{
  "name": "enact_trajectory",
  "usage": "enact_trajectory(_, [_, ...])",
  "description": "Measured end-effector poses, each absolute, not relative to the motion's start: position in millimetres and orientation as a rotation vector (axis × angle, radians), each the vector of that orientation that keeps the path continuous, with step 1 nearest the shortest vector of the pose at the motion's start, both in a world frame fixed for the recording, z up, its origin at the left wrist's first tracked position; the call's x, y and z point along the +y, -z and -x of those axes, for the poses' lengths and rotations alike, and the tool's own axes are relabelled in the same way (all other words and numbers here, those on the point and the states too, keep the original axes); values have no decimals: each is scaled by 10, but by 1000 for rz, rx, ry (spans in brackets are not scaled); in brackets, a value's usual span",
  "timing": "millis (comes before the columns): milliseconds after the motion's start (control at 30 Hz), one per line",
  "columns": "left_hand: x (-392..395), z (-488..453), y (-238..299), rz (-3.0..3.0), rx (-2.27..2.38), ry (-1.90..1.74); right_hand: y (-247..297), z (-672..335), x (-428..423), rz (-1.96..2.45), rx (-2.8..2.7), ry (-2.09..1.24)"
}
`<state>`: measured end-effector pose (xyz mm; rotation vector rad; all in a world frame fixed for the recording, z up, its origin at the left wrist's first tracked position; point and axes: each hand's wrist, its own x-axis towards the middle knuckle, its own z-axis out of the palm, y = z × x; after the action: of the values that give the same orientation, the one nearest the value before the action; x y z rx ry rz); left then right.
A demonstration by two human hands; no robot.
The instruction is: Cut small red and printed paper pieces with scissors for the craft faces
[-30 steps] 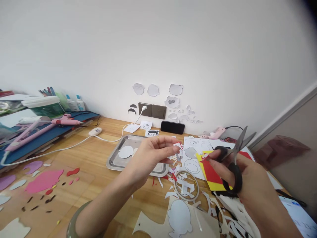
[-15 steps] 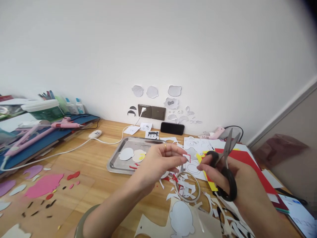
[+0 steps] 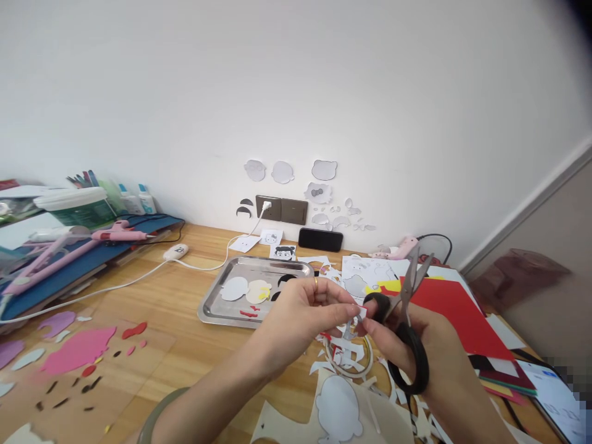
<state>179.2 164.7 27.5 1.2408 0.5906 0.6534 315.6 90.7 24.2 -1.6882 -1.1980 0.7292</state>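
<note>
Between the thumb and fingers of my left hand [image 3: 305, 311] is pinched a small red-and-white paper piece [image 3: 361, 312]. My right hand [image 3: 430, 345] holds black-handled scissors [image 3: 407, 308], blades apart and pointing up, away from the paper. Its thumb and fingertip meet the piece's right edge. Beneath my hands lie paper scraps and a tape roll [image 3: 351, 370]. A white head-shaped cutout [image 3: 337, 408] rests on a beige sheet at the front. Left of my left hand, a metal tray [image 3: 213, 311] bears white, cream, black and red cutouts.
Red sheets [image 3: 456, 308] are stacked at the right, beside a phone [image 3: 550, 394]. Coloured felt-like pieces, one a large pink shape [image 3: 81, 350], are spread at the left. A pink glue gun [image 3: 121, 233] and a white cable lie farther back. Paper cutouts are stuck on the wall.
My hands have come together, the right one moving left until its fingertips reach the paper piece. The piece has shifted slightly right and nearer. The scissors stay in my right hand.
</note>
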Motion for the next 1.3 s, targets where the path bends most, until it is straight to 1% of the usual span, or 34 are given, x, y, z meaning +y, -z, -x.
enact_trajectory(167, [1616, -1766, -301, -1269, 565, -626, -263, -3130, 936, 1634, -1087, -782])
enact_trajectory(400, [1598, -1765, -290, -1322, 599, -527, -274, -3108, 898, 1588, -871, -727])
enact_trajectory(633, [1549, -1785, -292, -1357, 677, -635, -279, -3034, 904, 1544, -857, -694])
enact_trajectory(733, [1551, -1779, -279, -1370, 645, -625, -271, -3036, 907, 1530, -850, -694])
enact_trajectory(1067, [1610, -1731, -314, -1438, 578, -665, -219, -3075, 894, 1527, -986, -804])
enact_trajectory(1300, [1628, -1760, -274, -1257, 597, -663, -253, -3018, 926, 1580, -948, -781])
